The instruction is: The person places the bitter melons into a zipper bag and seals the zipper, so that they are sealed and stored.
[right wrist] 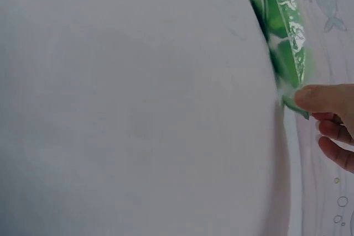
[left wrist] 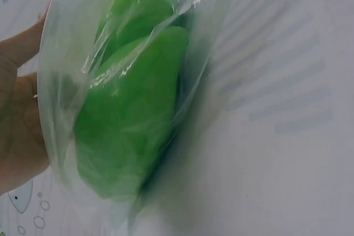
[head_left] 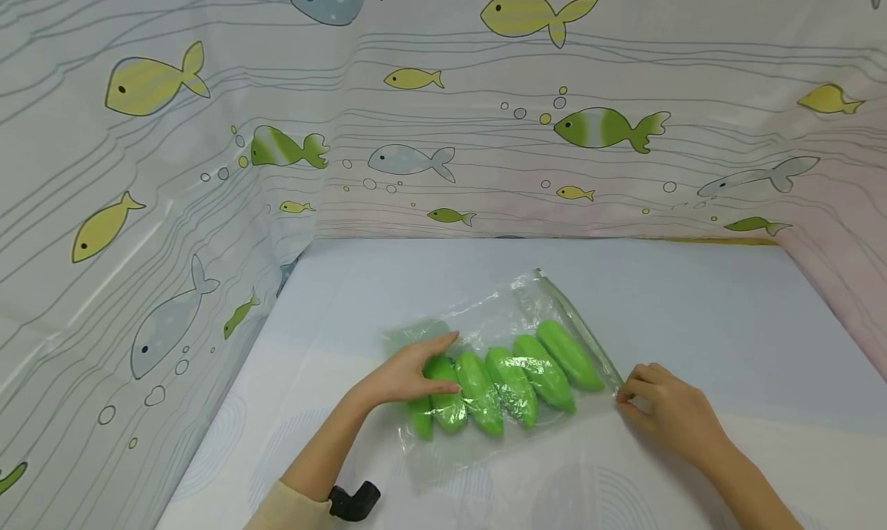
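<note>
A clear zip bag [head_left: 478, 310] lies slanted on the table, with several smooth green mango-like fruits [head_left: 478, 391] in a row inside. Across its left part rests my left hand [head_left: 405, 372], thumb and forefinger spread apart over the fruits. In the left wrist view the plastic partly covers that hand, and one fruit [left wrist: 127, 125] shows close up. My right hand [head_left: 668, 414] pinches the near corner of the bag at the end of its zip strip [head_left: 582, 322]. Thumb and fingertips meet on this corner in the right wrist view, the other fingers loosely bent.
The table [head_left: 728, 306] has a pale cloth with faint ring patterns. Behind and at the left hangs a fish-print curtain [head_left: 450, 122]. A black curved piece [head_left: 356, 501] sits by my left wrist, next to the beige sleeve [head_left: 291, 507].
</note>
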Tool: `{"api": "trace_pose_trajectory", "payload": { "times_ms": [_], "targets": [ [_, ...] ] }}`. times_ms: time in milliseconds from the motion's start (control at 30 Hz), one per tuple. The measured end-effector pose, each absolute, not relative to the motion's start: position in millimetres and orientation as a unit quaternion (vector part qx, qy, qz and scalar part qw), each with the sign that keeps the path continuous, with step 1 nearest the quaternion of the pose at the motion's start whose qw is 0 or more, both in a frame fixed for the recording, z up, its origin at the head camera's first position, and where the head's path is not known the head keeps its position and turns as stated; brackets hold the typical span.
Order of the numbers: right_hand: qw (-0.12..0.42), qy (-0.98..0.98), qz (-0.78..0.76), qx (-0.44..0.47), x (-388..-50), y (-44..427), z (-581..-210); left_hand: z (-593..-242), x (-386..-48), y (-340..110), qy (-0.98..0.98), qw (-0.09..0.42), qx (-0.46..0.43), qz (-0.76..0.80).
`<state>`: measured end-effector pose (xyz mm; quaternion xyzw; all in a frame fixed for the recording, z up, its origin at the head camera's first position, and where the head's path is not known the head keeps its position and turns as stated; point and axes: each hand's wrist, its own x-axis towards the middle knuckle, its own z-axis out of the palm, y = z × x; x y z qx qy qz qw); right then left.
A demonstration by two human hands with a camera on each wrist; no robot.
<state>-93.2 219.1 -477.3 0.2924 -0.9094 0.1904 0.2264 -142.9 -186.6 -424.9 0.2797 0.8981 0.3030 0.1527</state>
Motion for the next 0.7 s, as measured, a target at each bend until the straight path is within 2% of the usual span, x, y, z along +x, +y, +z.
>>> {"api": "trace_pose_trajectory", "payload": {
  "times_ms": [300,500,700],
  "targets": [
    [0.227,-0.913,0.194,0.279,-101,230,-478,-427,-137,-188,0.893,0.163,0.292,0.301],
    [0.226,-0.923,0.222,0.217,-104,230,-477,-428,-131,-188,0.894,0.167,0.302,0.285],
    [0.181,-0.939,0.251,0.149,-102,227,-472,-428,-128,-187,0.894,0.172,0.312,0.272]
  ]
}}
